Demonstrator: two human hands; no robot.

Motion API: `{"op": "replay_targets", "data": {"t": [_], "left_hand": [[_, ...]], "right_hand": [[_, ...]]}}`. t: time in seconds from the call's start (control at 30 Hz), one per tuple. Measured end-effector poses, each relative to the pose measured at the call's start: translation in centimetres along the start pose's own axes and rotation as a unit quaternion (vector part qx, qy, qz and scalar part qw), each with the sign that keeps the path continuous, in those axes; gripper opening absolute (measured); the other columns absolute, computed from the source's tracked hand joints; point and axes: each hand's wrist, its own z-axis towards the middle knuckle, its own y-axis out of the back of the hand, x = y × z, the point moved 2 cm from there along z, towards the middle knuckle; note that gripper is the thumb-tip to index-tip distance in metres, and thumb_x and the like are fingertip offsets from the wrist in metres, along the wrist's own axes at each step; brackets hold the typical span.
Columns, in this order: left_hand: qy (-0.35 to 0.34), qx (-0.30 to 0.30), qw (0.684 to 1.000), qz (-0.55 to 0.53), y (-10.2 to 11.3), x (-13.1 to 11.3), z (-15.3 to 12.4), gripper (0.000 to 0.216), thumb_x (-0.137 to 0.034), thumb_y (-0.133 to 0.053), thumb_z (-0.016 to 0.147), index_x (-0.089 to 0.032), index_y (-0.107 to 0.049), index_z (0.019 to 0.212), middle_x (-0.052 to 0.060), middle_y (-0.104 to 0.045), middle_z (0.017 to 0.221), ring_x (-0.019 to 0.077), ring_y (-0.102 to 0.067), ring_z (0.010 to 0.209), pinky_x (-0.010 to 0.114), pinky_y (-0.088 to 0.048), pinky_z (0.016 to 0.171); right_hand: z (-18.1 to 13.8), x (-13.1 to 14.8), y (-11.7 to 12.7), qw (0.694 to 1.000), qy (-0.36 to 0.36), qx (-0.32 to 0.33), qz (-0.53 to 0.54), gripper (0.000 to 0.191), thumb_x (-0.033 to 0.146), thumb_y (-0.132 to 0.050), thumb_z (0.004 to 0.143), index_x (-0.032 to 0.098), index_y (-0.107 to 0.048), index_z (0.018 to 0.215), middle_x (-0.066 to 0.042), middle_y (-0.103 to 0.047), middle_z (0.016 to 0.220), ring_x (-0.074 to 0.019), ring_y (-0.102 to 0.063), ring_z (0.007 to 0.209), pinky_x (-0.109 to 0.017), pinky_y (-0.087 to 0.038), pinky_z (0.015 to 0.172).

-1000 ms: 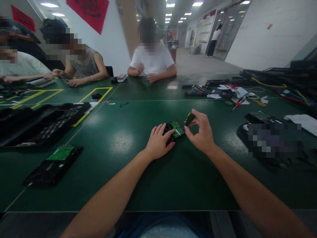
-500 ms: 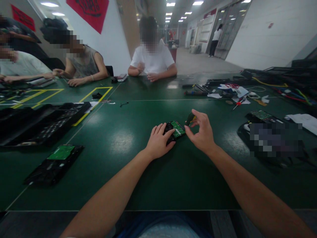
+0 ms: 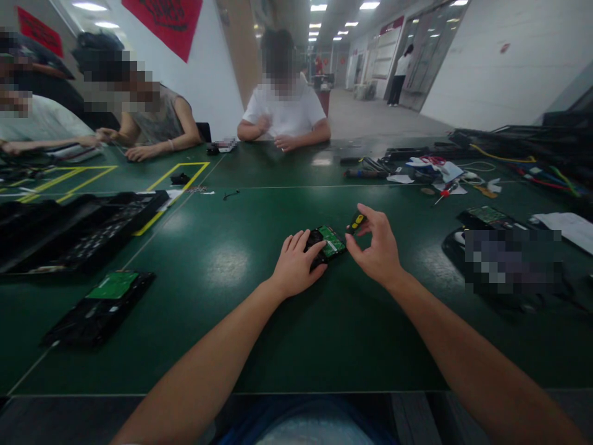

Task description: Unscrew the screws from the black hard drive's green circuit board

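A hard drive (image 3: 332, 241) with a green circuit board lies board-up in a black drive tray (image 3: 315, 237) on the table. My left hand (image 3: 299, 262) is laid over the tray's left end, gripping it between thumb and fingers and covering part of it. At the drive's right end, my right hand (image 3: 376, 244) pinches a black-and-yellow screwdriver (image 3: 356, 222) by its handle. The handle leans to the upper right; its tip is too small to make out near the drive's edge. A second tray with a green-board drive (image 3: 99, 306) lies apart at the left.
Left stands a long black chassis (image 3: 88, 232). On the right are a drive with a green board (image 3: 488, 215), a blurred dark bundle (image 3: 514, 262) and a red-tipped screwdriver (image 3: 445, 194). Cables (image 3: 546, 170) pile up behind. Across the table sits a person in white (image 3: 285, 111).
The screwdriver has turned in my right fingers, so more yellow shows on its handle. My left hand keeps its place on the tray.
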Motion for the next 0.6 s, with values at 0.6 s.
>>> {"op": "replay_targets", "data": {"t": [0.6], "left_hand": [[-0.001, 0.001, 1.0, 0.001, 0.12, -0.09, 0.05, 0.063, -0.049, -0.066, 0.097, -0.03, -0.053, 0.156, 0.013, -0.035, 0.172, 0.0384, -0.028, 0.16, 0.062, -0.023, 0.129]], "right_hand": [[-0.2, -0.43, -0.29, 0.999, -0.033, 0.006, 0.021, 0.083, 0.024, -0.07, 0.093, 0.036, -0.029, 0.164, -0.011, -0.063, 0.141, -0.0252, -0.075, 0.097, -0.048, -0.07, 0.084]]}}
